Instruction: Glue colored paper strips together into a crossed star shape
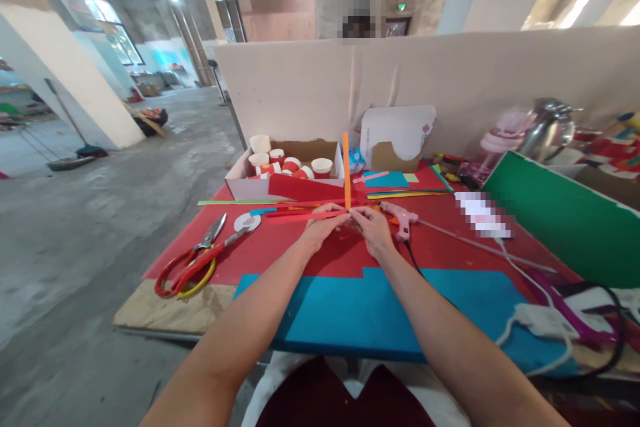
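Observation:
Over the middle of the table, my left hand [324, 225] is closed, with red paper strips [290, 216] reaching out to its left. My right hand [373, 230] pinches the lower end of an orange paper strip [346, 170], which stands upright. The fingertips of both hands meet where the orange and red strips come together; whether the strips are joined there cannot be seen. Just right of my right hand lies a pink glue gun [401, 219]. Left of my hands are red-handled scissors [200, 250] and a white roll of tape or disc [247, 222].
Behind my hands stands a white box [240, 170] of paper cups [321, 167]. Blue sheets [340, 307] cover the near edge. To the right are a blurred phone-like object [484, 215], a green panel [560, 220], a power strip [545, 321] with cables, and a metal jug [545, 128].

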The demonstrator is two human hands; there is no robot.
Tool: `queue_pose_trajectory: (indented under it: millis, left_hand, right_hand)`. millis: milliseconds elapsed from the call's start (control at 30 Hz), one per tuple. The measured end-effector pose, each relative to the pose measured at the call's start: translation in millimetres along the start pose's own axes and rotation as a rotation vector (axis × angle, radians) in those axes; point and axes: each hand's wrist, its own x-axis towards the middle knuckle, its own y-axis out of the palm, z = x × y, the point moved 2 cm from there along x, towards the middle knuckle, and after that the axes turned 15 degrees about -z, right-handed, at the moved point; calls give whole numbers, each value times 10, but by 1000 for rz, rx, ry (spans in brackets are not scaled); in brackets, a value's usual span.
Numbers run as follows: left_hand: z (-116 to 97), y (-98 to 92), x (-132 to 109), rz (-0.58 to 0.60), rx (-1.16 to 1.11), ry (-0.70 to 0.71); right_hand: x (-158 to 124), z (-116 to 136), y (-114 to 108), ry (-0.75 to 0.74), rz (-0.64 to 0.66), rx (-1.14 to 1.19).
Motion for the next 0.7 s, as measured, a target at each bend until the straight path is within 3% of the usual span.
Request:
queue_pose_trajectory:
  millis: [200,533,700]
  left_hand:
    - [20,-38,36,-117,19,48]
    - [-32,-40,20,-24,57,16]
    - [23,-54,54,9,2,-18]
  right_hand:
    - [-10,21,-4,42,31,-35]
    - [22,0,-26,-166,69,-232]
    - [12,19,-22,-164,55,-232]
